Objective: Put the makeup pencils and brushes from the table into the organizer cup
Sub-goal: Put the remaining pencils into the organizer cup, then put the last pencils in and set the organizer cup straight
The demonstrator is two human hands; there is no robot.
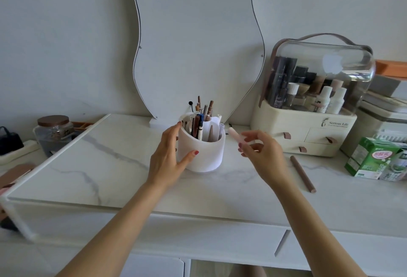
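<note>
Beside the cup (201,148), left hand (169,155) clasping its wall, right fingers (244,143) pinching a blurred, perhaps pink stick (235,135).

Left grip (170,156) around organizer cup (201,150)

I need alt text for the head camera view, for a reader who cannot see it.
The left hand steadies a white organizer cup of pencils while the right hand brings a pale pink stick to its rim. A brown pencil lies on the marble table.
</note>
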